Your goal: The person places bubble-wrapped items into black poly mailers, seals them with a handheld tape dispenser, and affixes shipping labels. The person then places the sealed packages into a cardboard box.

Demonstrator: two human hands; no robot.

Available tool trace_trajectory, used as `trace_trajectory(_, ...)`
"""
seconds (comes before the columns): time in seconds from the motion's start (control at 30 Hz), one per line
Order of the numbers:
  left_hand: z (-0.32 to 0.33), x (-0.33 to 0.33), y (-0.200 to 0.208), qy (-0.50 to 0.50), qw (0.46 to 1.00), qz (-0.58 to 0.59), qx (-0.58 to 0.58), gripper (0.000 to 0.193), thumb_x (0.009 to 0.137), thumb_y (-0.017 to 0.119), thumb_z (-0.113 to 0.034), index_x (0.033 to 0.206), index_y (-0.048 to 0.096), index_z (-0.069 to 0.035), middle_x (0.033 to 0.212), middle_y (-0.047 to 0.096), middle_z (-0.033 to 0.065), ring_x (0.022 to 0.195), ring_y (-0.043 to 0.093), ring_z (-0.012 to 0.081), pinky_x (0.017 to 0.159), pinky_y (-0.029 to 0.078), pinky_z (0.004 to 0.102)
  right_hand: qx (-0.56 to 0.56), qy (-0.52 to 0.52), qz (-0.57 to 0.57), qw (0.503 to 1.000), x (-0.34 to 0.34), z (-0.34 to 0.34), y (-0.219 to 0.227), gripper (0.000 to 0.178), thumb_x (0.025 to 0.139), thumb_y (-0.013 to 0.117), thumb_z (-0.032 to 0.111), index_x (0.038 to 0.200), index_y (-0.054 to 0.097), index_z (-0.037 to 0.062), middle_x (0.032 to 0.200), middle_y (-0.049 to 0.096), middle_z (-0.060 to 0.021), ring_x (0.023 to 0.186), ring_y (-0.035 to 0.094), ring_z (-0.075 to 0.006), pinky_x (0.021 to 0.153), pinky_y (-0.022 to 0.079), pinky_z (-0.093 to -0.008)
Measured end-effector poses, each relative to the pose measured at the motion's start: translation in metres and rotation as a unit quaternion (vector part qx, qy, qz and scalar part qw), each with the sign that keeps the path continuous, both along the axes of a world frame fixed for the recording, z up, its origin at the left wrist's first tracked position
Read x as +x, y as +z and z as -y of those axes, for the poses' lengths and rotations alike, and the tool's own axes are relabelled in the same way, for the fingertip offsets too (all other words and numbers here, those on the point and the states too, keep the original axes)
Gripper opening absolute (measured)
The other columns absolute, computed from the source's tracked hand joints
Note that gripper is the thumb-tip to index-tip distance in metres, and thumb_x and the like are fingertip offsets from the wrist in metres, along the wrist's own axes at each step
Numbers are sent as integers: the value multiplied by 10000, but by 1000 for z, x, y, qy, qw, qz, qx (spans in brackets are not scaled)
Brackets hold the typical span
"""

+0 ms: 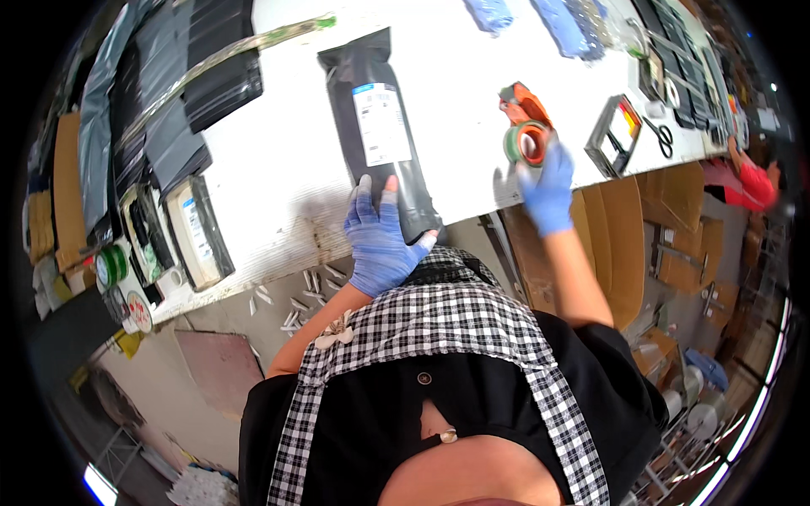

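My left hand (377, 239), in a blue glove with fingertips bare, lies spread on the near end of a long black plastic mailer bag (344, 101). A white label (381, 126) with a blue strip is on the bag's upper face. My right hand (550, 189), also in a blue glove, is smeared by motion at the table's near edge. Its fingertips reach the near side of an orange tape dispenser (533, 105) with a green-edged roll of tape (521, 143). Whether they grip it cannot be made out.
On the left lie stacked dark mailer bags (221, 93) and a strip of tape (253, 40). To the right are an open box (614, 135), black scissors (663, 137) and blue plastic-wrapped bundles (560, 29). Cardboard (603, 244) stands below the table (468, 93). Another person (753, 181) is far right.
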State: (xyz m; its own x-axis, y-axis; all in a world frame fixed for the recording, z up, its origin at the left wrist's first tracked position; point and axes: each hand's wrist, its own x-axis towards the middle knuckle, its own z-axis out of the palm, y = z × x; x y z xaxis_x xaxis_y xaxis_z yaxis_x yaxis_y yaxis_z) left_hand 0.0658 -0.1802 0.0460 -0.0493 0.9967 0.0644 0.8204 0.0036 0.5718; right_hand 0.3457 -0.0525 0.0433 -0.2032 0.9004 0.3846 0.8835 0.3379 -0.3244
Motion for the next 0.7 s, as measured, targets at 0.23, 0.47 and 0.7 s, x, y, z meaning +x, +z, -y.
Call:
trace_trajectory(0.23,3,-5,13,-44,993,-79,-82,558,653,779,-247,1190,630,-218,1445,252,250,1273,333,462,1040,374,541,-428,-170,-45,886,14,-104,18,470,743,708,113,1165,529,12,1135,608,-212,1039,634,-321,872,536,-385)
trace_trajectory(0.47,26,-25,41,-9,940,330,-83,356,907,634,-340,1085,654,-32,1022,606,81,868,566,170,805,467,303,-501,118,-572,639,-12,57,36,818,729,762,119,1442,374,13,1328,534,-114,1225,516,-204,1052,428,-350)
trace_trajectory(0.7,30,-19,37,96,828,499,-238,332,958,626,-337,1059,684,-26,851,638,-11,750,543,55,691,462,205,-140,245,-202,938,-67,122,5,595,678,784,60,1218,535,90,1083,605,-146,972,597,-369,857,520,-385)
